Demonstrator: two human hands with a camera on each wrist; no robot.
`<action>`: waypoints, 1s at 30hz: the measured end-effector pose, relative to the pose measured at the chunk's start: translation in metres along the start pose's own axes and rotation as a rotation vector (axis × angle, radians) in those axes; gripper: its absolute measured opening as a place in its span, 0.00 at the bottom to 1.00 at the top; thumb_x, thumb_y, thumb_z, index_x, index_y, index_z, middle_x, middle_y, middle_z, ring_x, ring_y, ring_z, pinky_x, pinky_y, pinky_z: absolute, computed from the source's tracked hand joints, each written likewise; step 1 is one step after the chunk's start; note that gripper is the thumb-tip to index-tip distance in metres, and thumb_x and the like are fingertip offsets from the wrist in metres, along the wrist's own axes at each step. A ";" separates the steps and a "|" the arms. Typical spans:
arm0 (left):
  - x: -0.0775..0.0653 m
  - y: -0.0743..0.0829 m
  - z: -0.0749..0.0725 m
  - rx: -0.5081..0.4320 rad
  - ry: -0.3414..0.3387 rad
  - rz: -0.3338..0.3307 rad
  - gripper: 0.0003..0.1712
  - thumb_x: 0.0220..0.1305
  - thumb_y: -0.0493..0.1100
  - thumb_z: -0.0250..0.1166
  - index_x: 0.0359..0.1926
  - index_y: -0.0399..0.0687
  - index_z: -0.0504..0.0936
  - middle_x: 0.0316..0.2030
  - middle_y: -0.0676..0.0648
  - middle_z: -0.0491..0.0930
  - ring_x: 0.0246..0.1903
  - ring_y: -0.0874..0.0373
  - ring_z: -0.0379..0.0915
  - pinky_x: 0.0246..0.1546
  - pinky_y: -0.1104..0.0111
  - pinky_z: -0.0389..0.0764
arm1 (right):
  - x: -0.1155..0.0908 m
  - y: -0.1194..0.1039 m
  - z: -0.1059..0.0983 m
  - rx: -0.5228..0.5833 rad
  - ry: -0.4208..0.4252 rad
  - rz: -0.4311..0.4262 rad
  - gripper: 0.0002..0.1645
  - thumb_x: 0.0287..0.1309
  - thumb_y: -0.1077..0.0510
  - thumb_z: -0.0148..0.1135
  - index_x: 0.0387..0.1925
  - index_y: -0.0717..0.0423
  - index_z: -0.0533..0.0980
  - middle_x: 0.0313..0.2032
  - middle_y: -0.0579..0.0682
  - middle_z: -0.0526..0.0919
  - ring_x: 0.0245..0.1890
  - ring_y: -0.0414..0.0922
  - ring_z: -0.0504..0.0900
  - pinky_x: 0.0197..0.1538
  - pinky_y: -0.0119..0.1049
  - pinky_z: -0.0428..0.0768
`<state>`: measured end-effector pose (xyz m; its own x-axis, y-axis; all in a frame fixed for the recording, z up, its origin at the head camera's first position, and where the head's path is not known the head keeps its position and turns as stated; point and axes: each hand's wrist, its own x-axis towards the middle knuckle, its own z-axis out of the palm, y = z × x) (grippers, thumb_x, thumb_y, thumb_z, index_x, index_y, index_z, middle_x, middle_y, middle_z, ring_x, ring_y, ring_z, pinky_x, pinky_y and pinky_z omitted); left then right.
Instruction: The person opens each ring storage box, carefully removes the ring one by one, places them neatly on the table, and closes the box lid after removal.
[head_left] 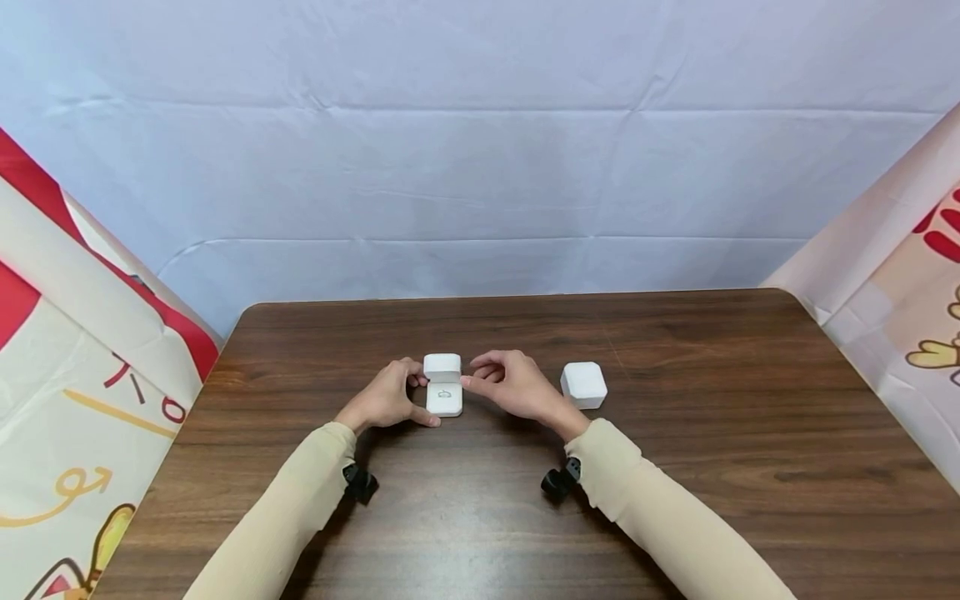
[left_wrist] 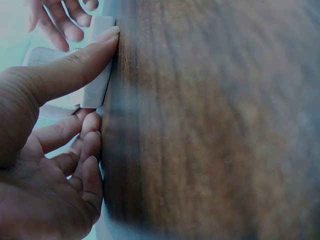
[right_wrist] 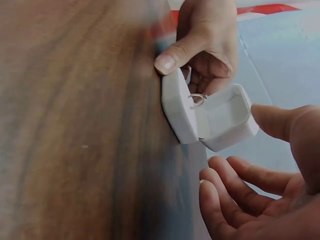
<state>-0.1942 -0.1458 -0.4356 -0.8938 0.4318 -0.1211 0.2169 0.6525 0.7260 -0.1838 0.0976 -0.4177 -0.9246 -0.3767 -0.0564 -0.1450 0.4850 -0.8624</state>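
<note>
A white ring box (head_left: 444, 409) stands on the table with its lid (right_wrist: 231, 120) raised. Inside its base sits a silver-coloured ring (right_wrist: 198, 101), upright in the cushion. My left hand (head_left: 388, 397) holds the base from the left, its thumb at the near edge and its fingers toward the back. On the other side is my right hand (head_left: 519, 388); its thumb tip touches the lid, while the other fingers are loosely bent beside the box with nothing in them. In the left wrist view the left thumb covers part of the box.
A white box (head_left: 584, 382) sits on the brown wooden table (head_left: 465, 517), to the right of my right hand. Behind the table's far edge hangs a pale cloth (head_left: 480, 183). Printed cloths (head_left: 82, 400) stand at the sides.
</note>
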 end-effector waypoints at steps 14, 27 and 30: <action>-0.002 0.001 -0.002 -0.003 0.000 0.008 0.28 0.42 0.41 0.86 0.42 0.39 0.80 0.39 0.45 0.75 0.41 0.52 0.70 0.48 0.59 0.72 | -0.010 0.001 0.017 -0.016 0.039 -0.145 0.14 0.57 0.61 0.75 0.43 0.63 0.83 0.33 0.47 0.85 0.31 0.41 0.83 0.38 0.32 0.80; -0.001 0.001 -0.001 -0.006 -0.002 -0.007 0.30 0.43 0.42 0.86 0.44 0.38 0.80 0.41 0.46 0.75 0.42 0.52 0.71 0.49 0.58 0.73 | -0.003 0.000 0.033 -0.050 0.120 -0.133 0.07 0.54 0.64 0.75 0.36 0.58 0.85 0.28 0.45 0.84 0.28 0.41 0.82 0.35 0.31 0.79; -0.001 0.000 -0.001 -0.006 0.000 -0.002 0.30 0.42 0.42 0.86 0.44 0.38 0.80 0.40 0.46 0.75 0.42 0.52 0.71 0.48 0.59 0.73 | -0.001 -0.001 0.037 -0.060 0.140 -0.116 0.06 0.53 0.64 0.75 0.34 0.56 0.85 0.27 0.44 0.84 0.28 0.41 0.82 0.34 0.31 0.79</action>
<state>-0.1937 -0.1470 -0.4343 -0.8944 0.4301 -0.1224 0.2128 0.6500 0.7295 -0.1698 0.0687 -0.4351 -0.9399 -0.3215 0.1154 -0.2701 0.4927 -0.8272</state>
